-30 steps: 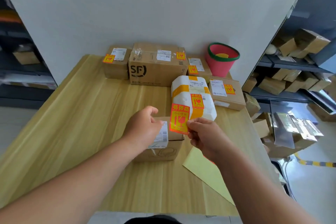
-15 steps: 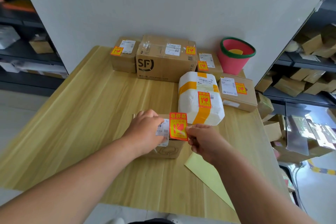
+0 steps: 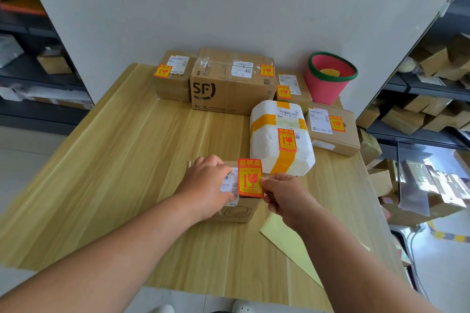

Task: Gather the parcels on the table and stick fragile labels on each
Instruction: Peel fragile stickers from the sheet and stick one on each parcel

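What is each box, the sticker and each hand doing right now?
small box, shut, nothing red stuck on it yet.
fragile sticker, held over the small box, not clearly pressed down.
left hand, holding the small box steady.
right hand, pinching the fragile sticker's edge.
foam parcel, taped, already stickered.
SF box, taped shut, already stickered.
pink bucket, upright, something yellow inside.

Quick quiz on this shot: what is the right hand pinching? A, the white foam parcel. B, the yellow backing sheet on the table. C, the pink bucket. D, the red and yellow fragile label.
D: the right hand pinches the fragile label by its right edge, over the small cardboard box that the left hand holds down.
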